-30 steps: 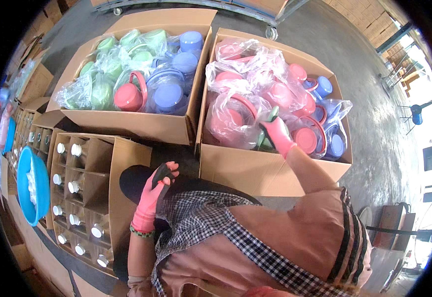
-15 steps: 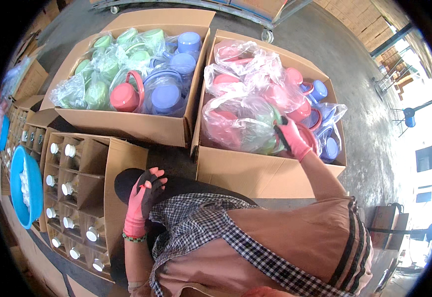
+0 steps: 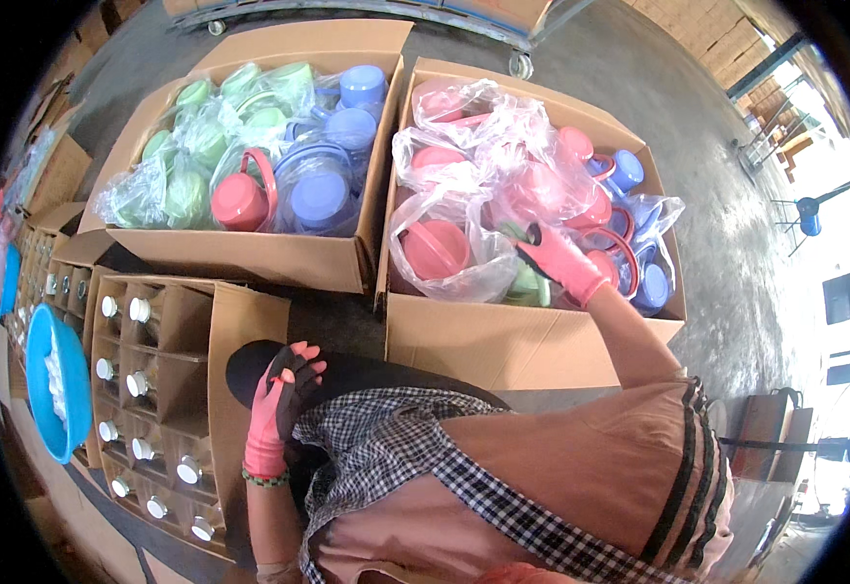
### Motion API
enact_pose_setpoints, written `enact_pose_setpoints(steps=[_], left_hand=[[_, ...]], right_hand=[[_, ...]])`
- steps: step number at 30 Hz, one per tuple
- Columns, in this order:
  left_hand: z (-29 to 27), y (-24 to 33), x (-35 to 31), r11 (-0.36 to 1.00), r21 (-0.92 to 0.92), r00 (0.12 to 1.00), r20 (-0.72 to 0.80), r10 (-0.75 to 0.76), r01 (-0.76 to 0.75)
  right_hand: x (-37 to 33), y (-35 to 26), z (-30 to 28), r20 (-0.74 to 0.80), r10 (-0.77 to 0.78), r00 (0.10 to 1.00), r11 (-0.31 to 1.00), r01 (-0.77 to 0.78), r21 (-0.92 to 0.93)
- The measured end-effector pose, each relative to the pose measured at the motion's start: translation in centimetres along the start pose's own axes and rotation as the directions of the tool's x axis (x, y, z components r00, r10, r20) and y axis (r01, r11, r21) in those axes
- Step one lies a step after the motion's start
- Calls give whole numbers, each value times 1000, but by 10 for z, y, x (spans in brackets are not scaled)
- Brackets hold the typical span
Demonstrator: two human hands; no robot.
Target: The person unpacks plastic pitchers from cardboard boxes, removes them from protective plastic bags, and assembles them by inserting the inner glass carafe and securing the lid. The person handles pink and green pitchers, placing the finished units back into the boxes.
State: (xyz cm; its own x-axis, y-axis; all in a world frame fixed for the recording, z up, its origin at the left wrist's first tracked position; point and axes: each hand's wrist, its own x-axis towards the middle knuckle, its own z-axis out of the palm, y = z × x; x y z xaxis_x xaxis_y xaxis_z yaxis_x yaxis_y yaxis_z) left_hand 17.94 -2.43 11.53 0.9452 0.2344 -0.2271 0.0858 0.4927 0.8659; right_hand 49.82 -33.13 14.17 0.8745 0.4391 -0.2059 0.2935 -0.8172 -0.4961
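Observation:
My right hand [image 3: 566,265], in a pink glove with dark finger pads, reaches into the right cardboard box [image 3: 503,336]. Its thumb and fingers look spread over a clear plastic bag [image 3: 479,209]; the tips are partly lost against the plastic. Just below them, a green plastic container [image 3: 527,287] shows at the box's near edge. Left of it, a red round container with a band-like handle [image 3: 435,250] lies in clear plastic. Gloved alike, my left hand [image 3: 284,399] rests by my knee, palm up, fingers loosely bent and apart, with nothing visible in it.
A second box [image 3: 240,248] at back left holds green, blue and red containers in plastic. Nearer stands a divided carton [image 3: 177,375] of white-capped bottles [image 3: 138,383], beside a blue basin [image 3: 40,428] with white items. A wheeled cart [image 3: 444,15] stands at the back.
My right hand has moved slightly left and its fingers have spread. The plastic near it has shifted, leaving the red container plainer and the green one lower. My left hand stays put.

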Motion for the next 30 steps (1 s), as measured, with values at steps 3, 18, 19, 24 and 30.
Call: enact_pose_setpoints(steps=[3,18,19,24,30], left_hand=[[4,1,3,999,51,1000,-4,0,0],[-4,6,4,994,36,995,-13,-103,103],[-4,6,6,995,30,996,11,-91,91],[-1,3,7,996,-41,997,-4,-81,80],[-6,2,-2,998,-33,998,-6,-60,60]], right_hand=[[-9,-26,-16,-41,-56,998,998,54,-39],[-31,-40,-91,276,-446,852,781,521,-345],[-31,-34,-95,294,-406,866,725,500,-473],[-37,24,-63,426,-420,801,179,533,-827],[-30,19,-49,532,-177,828,817,425,-390]])
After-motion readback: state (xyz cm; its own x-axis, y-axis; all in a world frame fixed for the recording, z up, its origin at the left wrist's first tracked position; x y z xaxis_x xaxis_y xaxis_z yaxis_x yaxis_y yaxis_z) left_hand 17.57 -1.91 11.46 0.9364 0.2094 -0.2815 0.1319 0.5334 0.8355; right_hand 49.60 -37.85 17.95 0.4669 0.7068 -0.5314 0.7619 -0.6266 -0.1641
